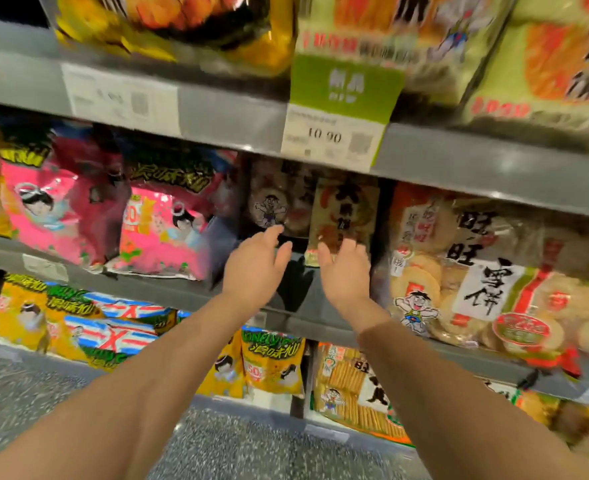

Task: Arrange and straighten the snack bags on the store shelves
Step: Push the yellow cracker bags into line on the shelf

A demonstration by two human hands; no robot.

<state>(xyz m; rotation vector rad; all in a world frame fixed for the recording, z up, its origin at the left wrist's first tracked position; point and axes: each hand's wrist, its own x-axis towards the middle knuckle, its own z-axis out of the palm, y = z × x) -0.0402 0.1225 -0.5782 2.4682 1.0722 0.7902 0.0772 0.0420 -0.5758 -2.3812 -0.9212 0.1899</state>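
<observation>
We reach both bare arms toward the middle shelf (168, 289). Our left hand (256, 268) and right hand (345, 271) are spread open, holding nothing, palms facing. Just beyond them, set back between pink bags (161, 223) and a rice-cracker bag (476, 271), stands a brown snack bag (346, 209).

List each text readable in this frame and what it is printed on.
"10 90": white price tag under the green label.
"旺旺 雪饼": rice cracker bag right of the right hand.
Left price tag: blurred, unreadable.
Other bag print: too blurred.
</observation>
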